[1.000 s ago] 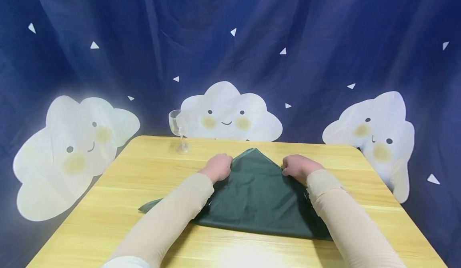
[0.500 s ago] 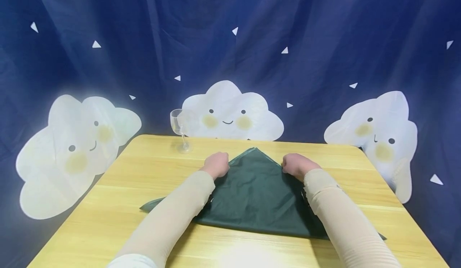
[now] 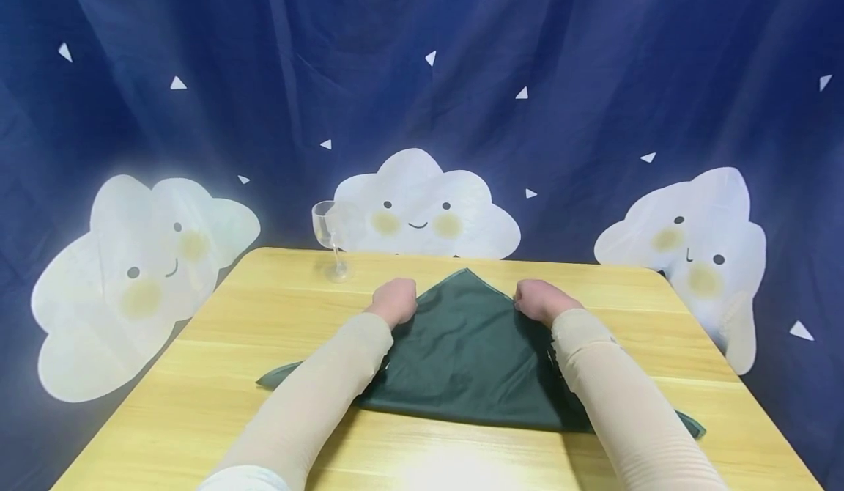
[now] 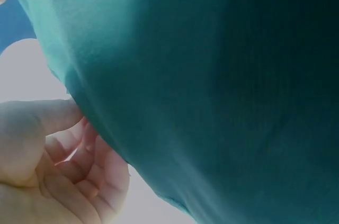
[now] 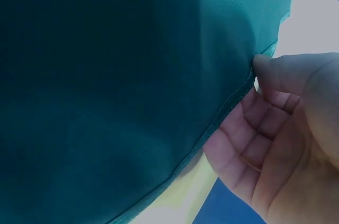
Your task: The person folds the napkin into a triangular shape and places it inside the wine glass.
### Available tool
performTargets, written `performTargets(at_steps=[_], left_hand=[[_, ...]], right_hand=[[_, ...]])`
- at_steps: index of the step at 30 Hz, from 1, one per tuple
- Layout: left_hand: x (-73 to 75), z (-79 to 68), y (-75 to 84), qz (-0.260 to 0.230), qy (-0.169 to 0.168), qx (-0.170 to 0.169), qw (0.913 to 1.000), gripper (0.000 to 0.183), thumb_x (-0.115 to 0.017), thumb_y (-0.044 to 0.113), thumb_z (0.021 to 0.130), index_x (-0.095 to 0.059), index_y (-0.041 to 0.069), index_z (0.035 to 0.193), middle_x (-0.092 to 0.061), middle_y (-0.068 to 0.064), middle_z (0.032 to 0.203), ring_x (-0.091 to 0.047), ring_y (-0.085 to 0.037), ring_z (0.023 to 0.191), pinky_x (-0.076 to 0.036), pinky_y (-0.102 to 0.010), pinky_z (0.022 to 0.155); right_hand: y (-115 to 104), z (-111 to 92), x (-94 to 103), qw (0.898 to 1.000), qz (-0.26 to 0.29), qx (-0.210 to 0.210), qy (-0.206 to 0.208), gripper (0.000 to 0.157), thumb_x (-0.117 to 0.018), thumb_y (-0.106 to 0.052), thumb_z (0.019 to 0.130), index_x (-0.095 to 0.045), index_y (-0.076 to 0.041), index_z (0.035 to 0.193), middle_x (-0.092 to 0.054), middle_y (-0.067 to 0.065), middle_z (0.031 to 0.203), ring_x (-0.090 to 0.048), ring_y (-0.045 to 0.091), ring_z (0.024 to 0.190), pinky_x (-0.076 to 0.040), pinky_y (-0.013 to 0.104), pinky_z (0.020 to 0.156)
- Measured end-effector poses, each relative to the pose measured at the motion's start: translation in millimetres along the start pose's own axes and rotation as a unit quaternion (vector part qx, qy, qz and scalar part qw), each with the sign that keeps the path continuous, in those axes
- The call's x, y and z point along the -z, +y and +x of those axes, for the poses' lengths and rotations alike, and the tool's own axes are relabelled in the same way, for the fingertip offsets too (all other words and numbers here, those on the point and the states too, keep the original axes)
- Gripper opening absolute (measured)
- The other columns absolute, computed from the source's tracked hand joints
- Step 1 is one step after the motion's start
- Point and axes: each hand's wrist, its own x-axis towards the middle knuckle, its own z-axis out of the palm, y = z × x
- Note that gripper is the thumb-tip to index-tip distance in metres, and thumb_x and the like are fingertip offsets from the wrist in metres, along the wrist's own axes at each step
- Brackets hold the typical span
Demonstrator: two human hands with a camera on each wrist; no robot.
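Note:
A dark green cloth (image 3: 461, 359), folded into a triangle, lies on the wooden table with its peak pointing to the far side. My left hand (image 3: 394, 302) pinches its left slanting edge between thumb and fingers. On the opposite slope, my right hand (image 3: 543, 302) pinches the hemmed edge the same way. In the left wrist view the green cloth (image 4: 175, 91) fills most of the picture, the thumb at its edge. The right wrist view has the thumb and curled fingers at the stitched hem of the cloth (image 5: 132, 91). Both forearms cover parts of the cloth's side corners.
A clear stemmed wine glass (image 3: 336, 245) stands upright near the far left of the table (image 3: 264, 293), beyond my left hand. Behind the table hangs a dark blue curtain (image 3: 461, 29) with white clouds and triangles.
Both hands keep their pinch and have shifted slightly. The layers at the cloth's peak now look more even, and its right corner shows beyond the right forearm.

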Motion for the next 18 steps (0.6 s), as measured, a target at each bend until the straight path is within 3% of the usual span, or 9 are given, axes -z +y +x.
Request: performTargets(at_steps=[7,12,18], left_hand=[[2.5,-2.4,-4.1,0.011,-0.002,-0.001,0.9999,0.025,-0.059,0.008,0.096,-0.058,0.012,0.071,-0.059,-0.004,0.072,-0.056,-0.020,0.068,-0.049,-0.039,0.058],[5.8,-3.9,-4.8,0.018,-0.014,0.005,0.9997,0.026,-0.064,0.015,0.095,-0.059,0.013,0.069,-0.062,-0.003,0.074,-0.058,-0.020,0.069,-0.050,-0.041,0.059],[6.3,-3.6,-4.5,0.029,-0.023,0.016,0.9992,0.032,-0.063,0.017,0.096,-0.059,0.014,0.065,-0.062,-0.003,0.073,-0.058,-0.020,0.068,-0.050,-0.041,0.060]], right_hand=[[-2.4,-1.1,-1.7,1.000,-0.017,-0.012,-0.022,0.023,-0.049,-0.005,0.097,-0.049,-0.010,0.075,-0.047,0.006,0.074,-0.049,0.024,0.072,-0.042,0.040,0.072],[-3.9,-2.9,-1.0,0.999,-0.026,-0.010,-0.021,0.028,-0.048,-0.004,0.097,-0.045,-0.011,0.070,-0.045,0.006,0.071,-0.049,0.024,0.070,-0.043,0.040,0.072],[-3.9,-4.4,-0.8,1.000,-0.020,-0.007,-0.016,0.029,-0.051,-0.005,0.092,-0.046,-0.013,0.065,-0.055,0.008,0.074,-0.053,0.025,0.070,-0.046,0.038,0.070]])
